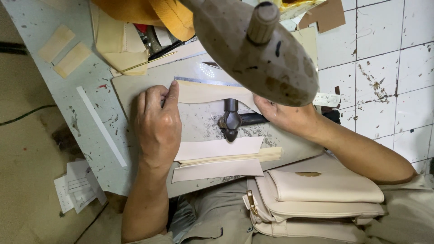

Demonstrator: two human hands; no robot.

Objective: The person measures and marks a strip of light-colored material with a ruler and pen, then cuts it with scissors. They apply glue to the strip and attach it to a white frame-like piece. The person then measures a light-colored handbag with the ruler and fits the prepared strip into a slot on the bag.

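My left hand (156, 126) presses flat and my right hand (282, 115) pinches the curved cream leather strip (212, 92) (smooth, matte) stretched between them, above the dark steel hammer (231, 119).

One head-worn camera looks steeply down — close over the tabletop (90, 135) (lap at the frame's bottom edge).

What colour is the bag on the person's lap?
Cream bag, seen from the head view.
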